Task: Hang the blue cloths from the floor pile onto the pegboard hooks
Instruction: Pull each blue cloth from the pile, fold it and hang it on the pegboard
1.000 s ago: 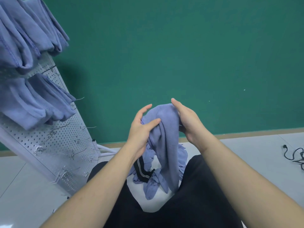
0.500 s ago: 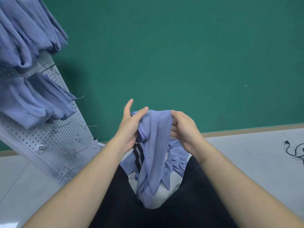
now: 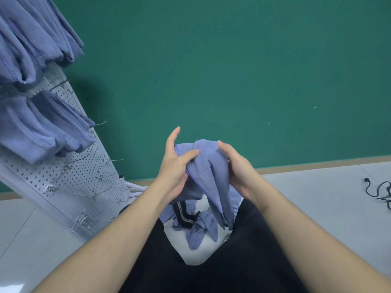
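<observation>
I hold a blue cloth (image 3: 208,172) up in front of me between both hands; it drapes down toward the floor. My left hand (image 3: 174,166) pinches its hemmed edge with thumb and fingers, the index finger sticking up. My right hand (image 3: 238,168) grips the cloth's right side. Below, between my knees, the floor pile (image 3: 196,227) of blue cloths lies on the pale floor, with a dark striped item among them. At the left the white pegboard (image 3: 69,187) leans tilted, with blue cloths (image 3: 38,127) hung on its upper hooks and bare metal hooks (image 3: 99,193) lower down.
A green wall (image 3: 232,70) fills the background, with a wooden skirting along the floor. A black power cable (image 3: 378,189) lies on the floor at the far right. My legs in black trousers (image 3: 211,271) frame the pile.
The cloth has been shifted in my hands: its top is bunched more to the right and the left hand now pinches the hem. Both hands stay at about the same height.
</observation>
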A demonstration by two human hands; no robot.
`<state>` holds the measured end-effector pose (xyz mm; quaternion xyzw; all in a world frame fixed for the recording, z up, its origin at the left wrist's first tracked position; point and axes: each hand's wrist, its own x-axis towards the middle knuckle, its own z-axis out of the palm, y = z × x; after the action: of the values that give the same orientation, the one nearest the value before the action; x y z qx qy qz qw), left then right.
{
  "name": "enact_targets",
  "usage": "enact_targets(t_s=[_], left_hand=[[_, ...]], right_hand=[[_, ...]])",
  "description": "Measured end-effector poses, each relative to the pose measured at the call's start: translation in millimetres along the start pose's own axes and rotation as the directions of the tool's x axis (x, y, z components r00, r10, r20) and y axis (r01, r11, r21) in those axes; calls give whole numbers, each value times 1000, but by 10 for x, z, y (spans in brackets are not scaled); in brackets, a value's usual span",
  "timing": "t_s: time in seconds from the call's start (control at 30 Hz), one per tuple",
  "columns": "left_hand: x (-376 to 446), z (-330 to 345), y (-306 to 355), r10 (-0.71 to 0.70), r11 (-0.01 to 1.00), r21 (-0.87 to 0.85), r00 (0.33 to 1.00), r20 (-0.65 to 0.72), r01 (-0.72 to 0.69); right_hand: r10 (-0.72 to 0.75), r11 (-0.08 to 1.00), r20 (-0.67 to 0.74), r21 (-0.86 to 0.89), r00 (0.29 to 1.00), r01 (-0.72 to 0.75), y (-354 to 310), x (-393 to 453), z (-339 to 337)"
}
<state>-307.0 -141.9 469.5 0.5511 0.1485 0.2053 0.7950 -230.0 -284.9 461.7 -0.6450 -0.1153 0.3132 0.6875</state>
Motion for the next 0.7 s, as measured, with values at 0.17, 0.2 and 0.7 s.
enact_targets(t_s=[0.17,0.2,0.7], left_hand=[[23,-32,44,-94,995,25,995,21,93],[24,-51,40,-102,994,49,995,23,101],[-1,-199,-18,-123,985,131,991,57,115]], right_hand=[[-152,981,-60,-127,987,144,59,-49,12],[-173,976,-81,-149,982,160,57,-46,12],[-176,980,-201,-126,964,152,-50,23,-57]])
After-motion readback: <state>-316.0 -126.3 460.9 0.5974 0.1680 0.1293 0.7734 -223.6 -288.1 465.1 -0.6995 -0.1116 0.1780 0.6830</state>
